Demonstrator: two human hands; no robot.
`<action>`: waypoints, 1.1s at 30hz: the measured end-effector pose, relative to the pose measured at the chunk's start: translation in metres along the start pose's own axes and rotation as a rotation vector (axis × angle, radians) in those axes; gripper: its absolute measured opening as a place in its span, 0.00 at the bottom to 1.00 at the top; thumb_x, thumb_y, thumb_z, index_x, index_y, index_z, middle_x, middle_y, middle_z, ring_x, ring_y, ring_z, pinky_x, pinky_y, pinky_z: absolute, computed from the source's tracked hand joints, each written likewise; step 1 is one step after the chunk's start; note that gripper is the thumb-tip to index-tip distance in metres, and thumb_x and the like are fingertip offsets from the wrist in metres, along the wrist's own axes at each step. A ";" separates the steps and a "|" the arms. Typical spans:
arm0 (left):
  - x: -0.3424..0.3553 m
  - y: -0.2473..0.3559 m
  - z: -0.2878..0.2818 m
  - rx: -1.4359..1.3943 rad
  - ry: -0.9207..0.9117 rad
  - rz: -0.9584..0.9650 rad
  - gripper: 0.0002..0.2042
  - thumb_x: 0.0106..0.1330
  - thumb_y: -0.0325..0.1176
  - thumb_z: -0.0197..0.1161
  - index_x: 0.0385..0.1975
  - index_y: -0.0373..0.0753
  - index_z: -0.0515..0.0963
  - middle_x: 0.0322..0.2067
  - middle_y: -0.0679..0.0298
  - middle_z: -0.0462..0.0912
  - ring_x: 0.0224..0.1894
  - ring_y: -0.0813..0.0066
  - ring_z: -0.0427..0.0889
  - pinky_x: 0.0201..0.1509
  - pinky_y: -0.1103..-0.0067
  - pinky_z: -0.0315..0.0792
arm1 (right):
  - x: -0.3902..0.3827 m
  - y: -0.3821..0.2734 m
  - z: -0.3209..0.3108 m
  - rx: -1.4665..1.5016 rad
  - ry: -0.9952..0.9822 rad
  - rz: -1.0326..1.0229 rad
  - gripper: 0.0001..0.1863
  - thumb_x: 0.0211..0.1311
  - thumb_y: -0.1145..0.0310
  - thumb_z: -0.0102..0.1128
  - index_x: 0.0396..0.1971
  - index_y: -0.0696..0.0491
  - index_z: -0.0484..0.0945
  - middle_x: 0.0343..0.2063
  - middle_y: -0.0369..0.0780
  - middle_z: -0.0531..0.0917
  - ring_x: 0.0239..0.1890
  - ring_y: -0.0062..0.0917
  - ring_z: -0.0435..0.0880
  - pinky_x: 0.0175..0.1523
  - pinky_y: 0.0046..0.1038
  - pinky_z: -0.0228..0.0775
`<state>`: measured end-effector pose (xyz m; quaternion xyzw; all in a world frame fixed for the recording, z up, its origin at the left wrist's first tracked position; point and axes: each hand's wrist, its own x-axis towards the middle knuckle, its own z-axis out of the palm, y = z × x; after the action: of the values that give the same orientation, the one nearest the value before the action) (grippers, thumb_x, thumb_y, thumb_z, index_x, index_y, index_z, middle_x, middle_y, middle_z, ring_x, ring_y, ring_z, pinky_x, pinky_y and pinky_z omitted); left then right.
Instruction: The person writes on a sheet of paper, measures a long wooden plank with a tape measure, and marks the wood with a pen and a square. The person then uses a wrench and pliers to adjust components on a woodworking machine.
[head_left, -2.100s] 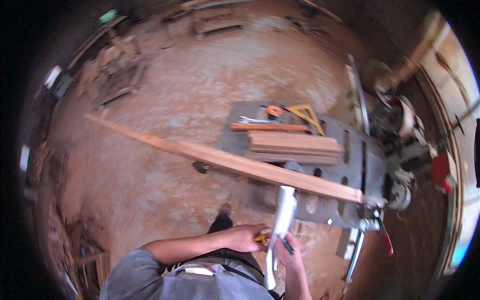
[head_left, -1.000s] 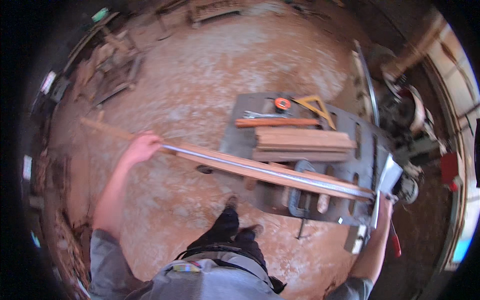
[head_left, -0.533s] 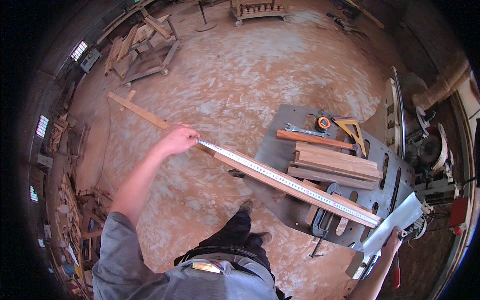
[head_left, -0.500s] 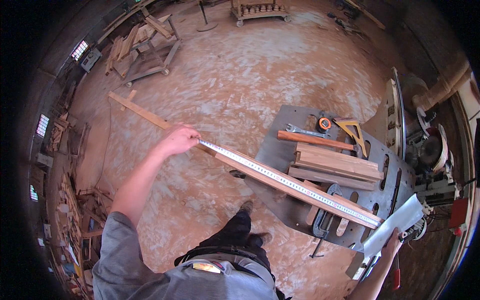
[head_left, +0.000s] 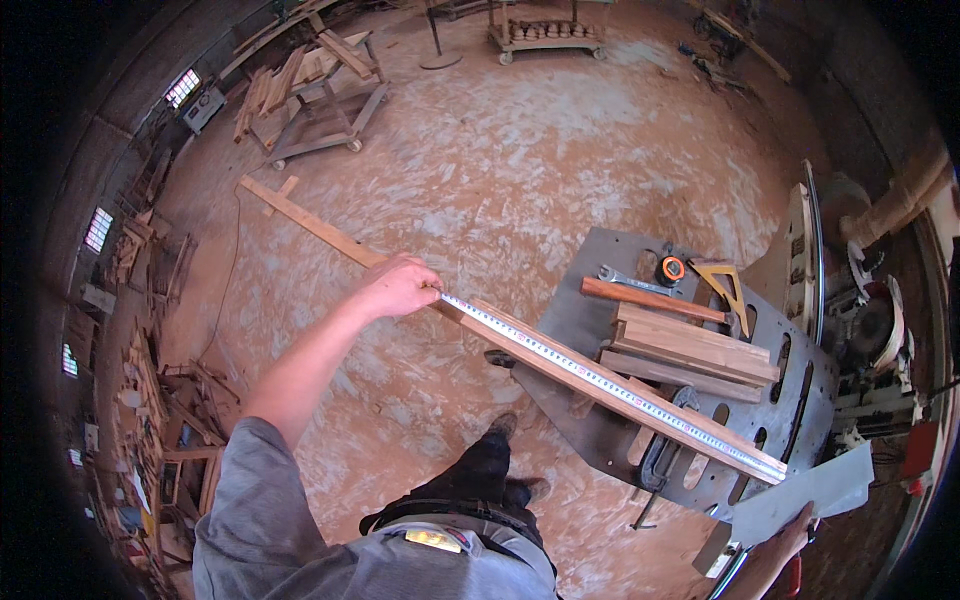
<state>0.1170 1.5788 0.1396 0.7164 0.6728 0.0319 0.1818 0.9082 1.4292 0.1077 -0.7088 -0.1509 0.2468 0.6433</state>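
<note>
White tape-measure blade with dark markings (head_left: 582, 372) lies along a long brown wooden strip (head_left: 550, 364), its long axis parallel to the wood, running from mid-frame down to lower right across the grey slotted metal bench (head_left: 560, 312). Left hand (head_left: 400, 287): grip pinched closed on the blade's upper-left visible end, beyond the bench edge. Right hand (head_left: 793, 540) at the lower edge of a pale grey flat sheet (head_left: 805, 495), partly hidden; cannot tell how far its grip is closed. Dark C-shaped metal clamp (head_left: 657, 455) at the bench's near edge; stacked brown planks (head_left: 695, 345) beyond the strip.
</note>
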 end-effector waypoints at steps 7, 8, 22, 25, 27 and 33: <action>0.007 0.033 0.003 0.017 -0.072 -0.013 0.13 0.63 0.41 0.62 0.43 0.47 0.87 0.42 0.62 0.85 0.52 0.60 0.80 0.54 0.65 0.74 | -0.037 0.024 -0.052 0.067 -0.021 -0.048 0.28 0.69 0.57 0.61 0.63 0.54 0.67 0.53 0.45 0.79 0.49 0.36 0.82 0.48 0.40 0.83; 0.004 0.036 0.001 0.042 -0.113 -0.043 0.13 0.64 0.41 0.60 0.45 0.49 0.86 0.45 0.64 0.85 0.54 0.61 0.79 0.56 0.64 0.74 | -0.044 0.027 -0.054 0.052 -0.006 -0.019 0.28 0.68 0.58 0.62 0.63 0.54 0.67 0.53 0.45 0.79 0.50 0.36 0.82 0.48 0.41 0.82; 0.003 0.042 0.003 0.050 -0.081 -0.086 0.13 0.62 0.42 0.62 0.43 0.47 0.87 0.41 0.61 0.86 0.48 0.59 0.83 0.52 0.65 0.76 | -0.163 0.040 -0.095 -0.272 0.162 -0.020 0.24 0.68 0.58 0.62 0.54 0.61 0.74 0.43 0.49 0.83 0.41 0.36 0.82 0.46 0.40 0.77; 0.001 0.050 -0.001 0.059 -0.088 -0.118 0.14 0.62 0.43 0.63 0.42 0.45 0.87 0.39 0.59 0.85 0.46 0.58 0.83 0.49 0.66 0.77 | -0.184 0.037 -0.091 -0.363 0.198 -0.055 0.24 0.68 0.57 0.62 0.52 0.62 0.75 0.41 0.50 0.84 0.38 0.36 0.82 0.45 0.39 0.77; 0.000 0.054 -0.003 0.085 -0.084 -0.117 0.15 0.62 0.44 0.63 0.42 0.45 0.87 0.38 0.58 0.85 0.46 0.58 0.83 0.49 0.66 0.77 | -0.192 0.038 -0.095 -0.377 0.193 -0.044 0.25 0.67 0.56 0.64 0.53 0.62 0.75 0.42 0.51 0.84 0.40 0.37 0.81 0.45 0.40 0.77; 0.001 0.051 -0.001 0.077 -0.074 -0.134 0.15 0.62 0.45 0.63 0.44 0.46 0.86 0.38 0.59 0.86 0.45 0.59 0.84 0.50 0.66 0.77 | -0.197 0.059 -0.118 -0.533 0.117 0.017 0.29 0.63 0.57 0.68 0.57 0.60 0.74 0.47 0.51 0.81 0.46 0.38 0.79 0.49 0.43 0.75</action>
<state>0.1651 1.5784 0.1556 0.6770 0.7128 -0.0328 0.1805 0.8023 1.2178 0.0864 -0.8674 -0.1674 0.1624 0.4396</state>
